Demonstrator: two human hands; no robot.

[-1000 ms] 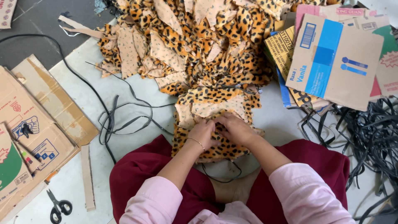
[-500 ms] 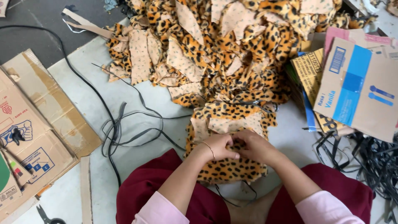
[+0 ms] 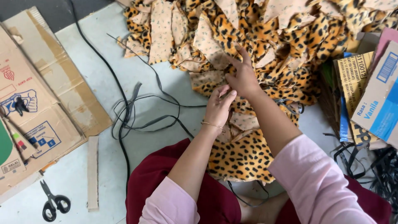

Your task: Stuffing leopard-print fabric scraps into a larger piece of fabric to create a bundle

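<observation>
Leopard-print fabric, plush and spotted black on orange-yellow, lies across the person's lap in dark red cloth and runs up and away from the body, so its long axis goes from the knees at the bottom towards the big heap of cut pieces at the top of the view; its near end rests on the lap and its far end merges into that heap. The left hand, with a thin bracelet at the wrist, sits just above the lap piece with its fingers bent close together and their tips pinched on a small edge of the fabric. The right hand is further out, touching the left at the fingertips; its thumb and lower fingers close narrowly on the same edge while the index finger stands up straight, pointing away towards the heap. Many pieces in the heap lie pale side up, beige with small specks. Both arms wear pink sleeves pushed up the forearm. Black cord loops over the pale floor left of the hands, well apart from them, and more black straps pile up at the right edge. Flattened cardboard lies to the far left, a pair of black scissors sits near the bottom left corner beside a narrow cardboard strip, and printed boxes stand to the right beside the heap.
</observation>
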